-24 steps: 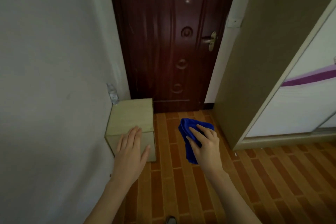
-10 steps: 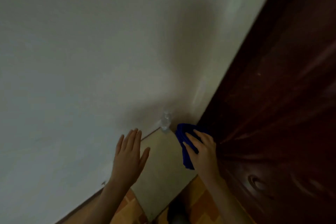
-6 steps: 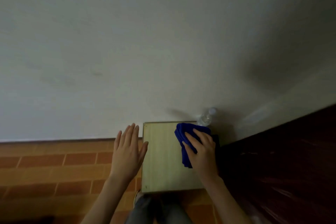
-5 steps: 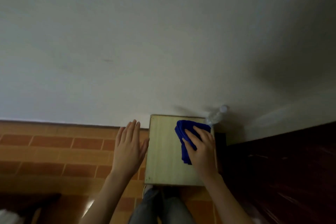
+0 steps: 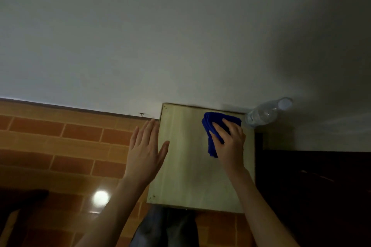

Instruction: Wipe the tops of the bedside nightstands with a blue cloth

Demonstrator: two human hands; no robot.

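Blue cloth (image 5: 212,126) is held bunched on the far right part of the nightstand top (image 5: 190,170), under the right hand (image 5: 228,142). A plastic bottle (image 5: 265,113) just beside that corner could be toppled if a stroke is swept too wide. The right hand is laid palm down, fingers curled over the cloth. The left hand (image 5: 144,152) is held flat, fingers straight, at the left edge.

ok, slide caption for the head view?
Right hand holds a blue cloth on the nightstand top; left hand open at its edge.
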